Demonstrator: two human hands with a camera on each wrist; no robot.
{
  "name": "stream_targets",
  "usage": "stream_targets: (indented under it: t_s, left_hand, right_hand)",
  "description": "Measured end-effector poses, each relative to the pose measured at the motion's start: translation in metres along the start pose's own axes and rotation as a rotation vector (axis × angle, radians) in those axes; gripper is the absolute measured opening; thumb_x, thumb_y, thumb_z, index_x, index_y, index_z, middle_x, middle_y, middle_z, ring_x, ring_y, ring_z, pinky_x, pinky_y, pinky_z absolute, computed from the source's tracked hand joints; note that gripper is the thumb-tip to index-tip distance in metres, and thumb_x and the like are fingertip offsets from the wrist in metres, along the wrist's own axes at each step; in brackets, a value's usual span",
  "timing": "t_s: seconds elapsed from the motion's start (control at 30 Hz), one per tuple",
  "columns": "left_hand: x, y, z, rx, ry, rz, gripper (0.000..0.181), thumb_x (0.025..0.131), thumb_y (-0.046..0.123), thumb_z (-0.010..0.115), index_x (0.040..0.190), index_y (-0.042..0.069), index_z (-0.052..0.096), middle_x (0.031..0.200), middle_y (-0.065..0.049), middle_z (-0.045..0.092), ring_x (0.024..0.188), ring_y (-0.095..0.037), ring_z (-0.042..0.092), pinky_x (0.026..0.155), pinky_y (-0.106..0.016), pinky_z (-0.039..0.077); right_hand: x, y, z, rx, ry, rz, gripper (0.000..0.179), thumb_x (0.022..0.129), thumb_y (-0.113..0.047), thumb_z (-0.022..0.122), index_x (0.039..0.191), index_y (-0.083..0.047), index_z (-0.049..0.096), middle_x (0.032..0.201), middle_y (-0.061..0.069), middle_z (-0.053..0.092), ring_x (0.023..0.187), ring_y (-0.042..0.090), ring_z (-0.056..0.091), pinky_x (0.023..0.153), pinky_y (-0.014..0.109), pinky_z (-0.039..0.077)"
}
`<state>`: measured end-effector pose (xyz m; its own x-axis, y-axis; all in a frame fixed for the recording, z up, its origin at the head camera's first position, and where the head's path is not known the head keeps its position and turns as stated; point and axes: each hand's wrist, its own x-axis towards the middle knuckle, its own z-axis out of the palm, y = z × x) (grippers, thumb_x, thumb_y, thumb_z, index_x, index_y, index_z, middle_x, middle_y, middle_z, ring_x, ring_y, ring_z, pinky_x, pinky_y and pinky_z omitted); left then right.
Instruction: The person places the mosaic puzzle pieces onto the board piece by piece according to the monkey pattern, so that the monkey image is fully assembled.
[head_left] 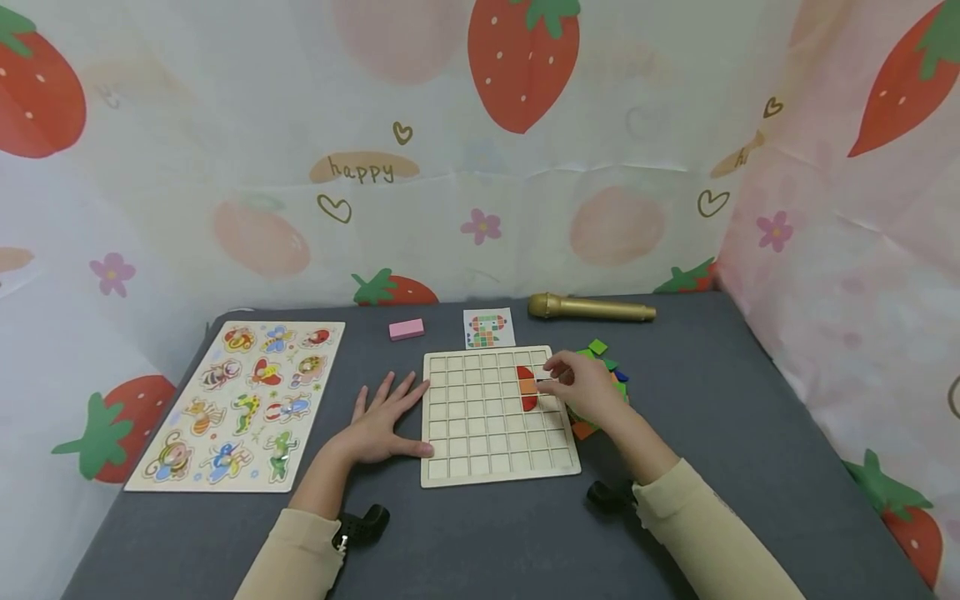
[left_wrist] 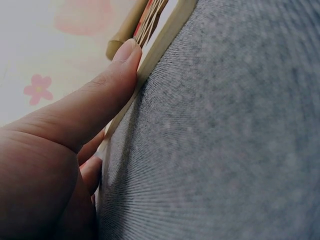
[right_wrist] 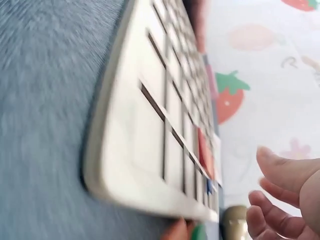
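Note:
A pale wooden grid board [head_left: 480, 433] lies on the table in the head view. My left hand [head_left: 381, 429] rests at its left side, fingers spread, with the thumb along the board's edge, as the left wrist view also shows. Toward the board's right side, an orange square [head_left: 528, 387] sits between two red curved pieces, the near one [head_left: 529, 404] and the far one [head_left: 522, 372]. Over that side hovers my right hand [head_left: 588, 387]. In the right wrist view its thumb and fingers stand apart with nothing between them, and a small blue piece [right_wrist: 209, 186] is on the board.
Several loose colored pieces [head_left: 584, 430] lie by the board's right edge, partly under my right hand. A small pattern card [head_left: 489, 328], a pink block [head_left: 406, 330] and a gold microphone-shaped object [head_left: 600, 308] are behind the board. An insect picture board [head_left: 187, 467] lies left.

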<state>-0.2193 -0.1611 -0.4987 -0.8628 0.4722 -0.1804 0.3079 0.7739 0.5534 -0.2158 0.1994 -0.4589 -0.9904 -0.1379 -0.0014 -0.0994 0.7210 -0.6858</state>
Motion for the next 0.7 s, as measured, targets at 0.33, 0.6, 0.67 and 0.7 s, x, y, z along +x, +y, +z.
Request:
stream_targets:
  t_s: [0.33, 0.6, 0.67, 0.7]
  left_hand:
    - [-0.001, 0.001, 0.001, -0.005, 0.000, -0.004, 0.112, 0.074, 0.064, 0.080, 0.163, 0.027, 0.023, 0.171, -0.006, 0.009, 0.157, -0.037, -0.008, 0.118, -0.066, -0.014]
    - [0.000, 0.001, 0.001, -0.006, -0.002, 0.001, 0.112, 0.075, 0.065, 0.080, 0.163, 0.027, 0.022, 0.171, -0.006, 0.009, 0.157, -0.037, -0.009, 0.118, -0.066, -0.014]
    - [0.000, 0.000, 0.001, -0.004, -0.004, 0.000, 0.112, 0.075, 0.065, 0.080, 0.163, 0.028, 0.022, 0.171, -0.006, 0.009, 0.157, -0.037, -0.009, 0.118, -0.066, -0.014]
    - [0.000, 0.000, 0.001, -0.004, -0.004, -0.001, 0.112, 0.075, 0.065, 0.080, 0.163, 0.028, 0.022, 0.171, -0.006, 0.009, 0.157, -0.037, -0.009, 0.118, -0.066, -0.014]
  right_hand:
    - [-0.016, 0.023, -0.033, -0.001, 0.083, 0.020, 0.040, 0.094, -0.028, 0.074, 0.128, -0.009, 0.066, 0.113, 0.012, 0.069, 0.094, 0.026, 0.067, 0.071, 0.035, 0.054]
    - [-0.023, 0.042, -0.042, -0.009, 0.077, 0.035, 0.036, 0.095, -0.028, 0.073, 0.123, -0.005, 0.068, 0.112, 0.012, 0.071, 0.095, 0.027, 0.067, 0.072, 0.036, 0.056]
    - [-0.025, 0.046, -0.043, -0.016, 0.062, 0.027, 0.033, 0.096, -0.027, 0.072, 0.121, -0.006, 0.070, 0.110, 0.012, 0.071, 0.096, 0.028, 0.067, 0.073, 0.039, 0.056]
    - [-0.027, 0.048, -0.044, -0.024, 0.056, 0.024, 0.032, 0.096, -0.027, 0.072, 0.120, -0.007, 0.070, 0.109, 0.011, 0.072, 0.096, 0.028, 0.067, 0.073, 0.039, 0.056]
